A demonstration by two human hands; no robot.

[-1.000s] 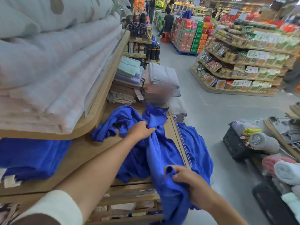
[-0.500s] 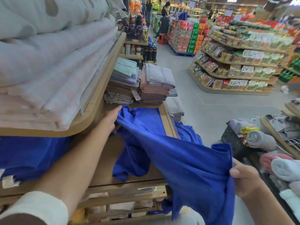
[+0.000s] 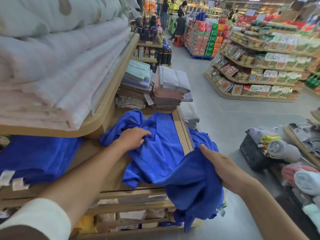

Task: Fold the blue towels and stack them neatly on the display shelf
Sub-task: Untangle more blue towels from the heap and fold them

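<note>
Nothing is reading legibly: shelf price tags (image 3: pixel 147 98), hanging signs (image 3: pixel 250 12) and product packaging (image 3: pixel 270 73) are showing only blur.

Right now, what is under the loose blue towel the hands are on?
The blue towel lies on the wooden shelf, one end hanging off its front edge. Whatever sits under its bunched middle is covered.

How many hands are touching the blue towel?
2. The left hand presses the loose blue cloth towel on the shelf; the right hand grips its hanging edge.
</note>
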